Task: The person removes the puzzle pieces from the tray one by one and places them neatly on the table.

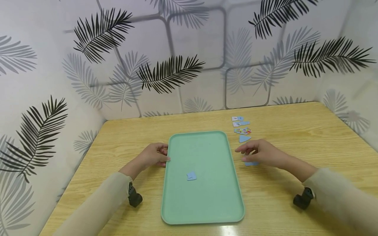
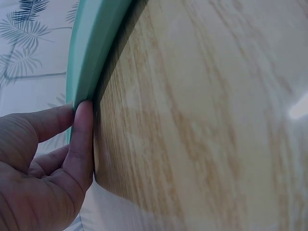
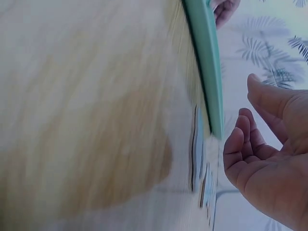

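Note:
A green tray (image 1: 203, 200) lies lengthwise on the table, with one small light-blue puzzle piece (image 1: 191, 176) on it, left of its middle. My left hand (image 1: 155, 155) pinches the tray's left rim; in the left wrist view the thumb and a finger meet at the green edge (image 2: 91, 53). Off the tray's right side hovers my right hand (image 1: 262, 152), its fingers loosely bent and holding nothing. Beneath it a blue piece (image 1: 251, 163) is partly hidden by the hand. The right wrist view shows a gap between the hand (image 3: 269, 144) and the blue pieces (image 3: 198, 144) on the table.
Beyond my right hand a column of flat pieces runs away from me: a blue triangular one (image 1: 244, 138), a multicoloured one (image 1: 243, 131) and several blue-and-white ones (image 1: 241, 124). A wall (image 1: 200, 95) with leaf patterns stands behind the wooden table (image 1: 133, 131).

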Demonstrator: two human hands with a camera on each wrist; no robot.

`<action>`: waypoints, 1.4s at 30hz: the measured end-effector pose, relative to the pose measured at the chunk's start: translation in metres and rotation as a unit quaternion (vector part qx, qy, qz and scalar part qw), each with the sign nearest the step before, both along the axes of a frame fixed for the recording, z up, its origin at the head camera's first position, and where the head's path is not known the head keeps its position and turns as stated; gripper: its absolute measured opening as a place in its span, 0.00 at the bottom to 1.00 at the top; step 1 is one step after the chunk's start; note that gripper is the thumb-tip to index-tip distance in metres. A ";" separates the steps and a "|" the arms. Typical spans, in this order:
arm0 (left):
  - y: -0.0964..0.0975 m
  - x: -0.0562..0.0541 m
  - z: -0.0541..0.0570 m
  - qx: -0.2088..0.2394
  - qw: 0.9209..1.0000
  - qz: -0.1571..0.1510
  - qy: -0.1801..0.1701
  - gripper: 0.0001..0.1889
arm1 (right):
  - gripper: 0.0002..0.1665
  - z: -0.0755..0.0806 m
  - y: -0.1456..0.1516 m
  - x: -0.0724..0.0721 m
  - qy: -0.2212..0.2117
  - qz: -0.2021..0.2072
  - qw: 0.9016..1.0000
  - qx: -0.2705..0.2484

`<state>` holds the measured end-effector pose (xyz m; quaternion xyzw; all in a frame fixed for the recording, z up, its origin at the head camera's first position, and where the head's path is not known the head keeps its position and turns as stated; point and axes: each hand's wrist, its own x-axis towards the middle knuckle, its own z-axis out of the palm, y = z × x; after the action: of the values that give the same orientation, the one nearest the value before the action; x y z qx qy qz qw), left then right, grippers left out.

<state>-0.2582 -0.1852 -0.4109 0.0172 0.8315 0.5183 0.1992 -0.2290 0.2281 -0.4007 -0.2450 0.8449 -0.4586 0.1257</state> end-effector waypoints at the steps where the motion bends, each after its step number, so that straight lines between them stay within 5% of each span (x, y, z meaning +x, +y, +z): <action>1: 0.000 0.000 0.000 0.000 1.000 0.000 0.000 0.29 | 0.20 0.000 -0.004 0.001 -0.004 0.002 1.000 -0.006; 18: 0.002 0.000 0.002 0.000 1.000 0.000 -0.002 0.29 | 0.23 0.000 -0.067 0.001 -0.051 0.056 0.995 -0.058; 42: 0.001 0.001 0.002 -0.004 1.000 0.002 0.002 0.29 | 0.22 -0.003 -0.130 -0.015 -0.065 0.206 0.976 0.008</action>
<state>-0.2573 -0.1844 -0.4090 0.0155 0.8341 0.5153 0.1963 -0.2441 0.0984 -0.4041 -0.3826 0.7700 -0.4311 0.2736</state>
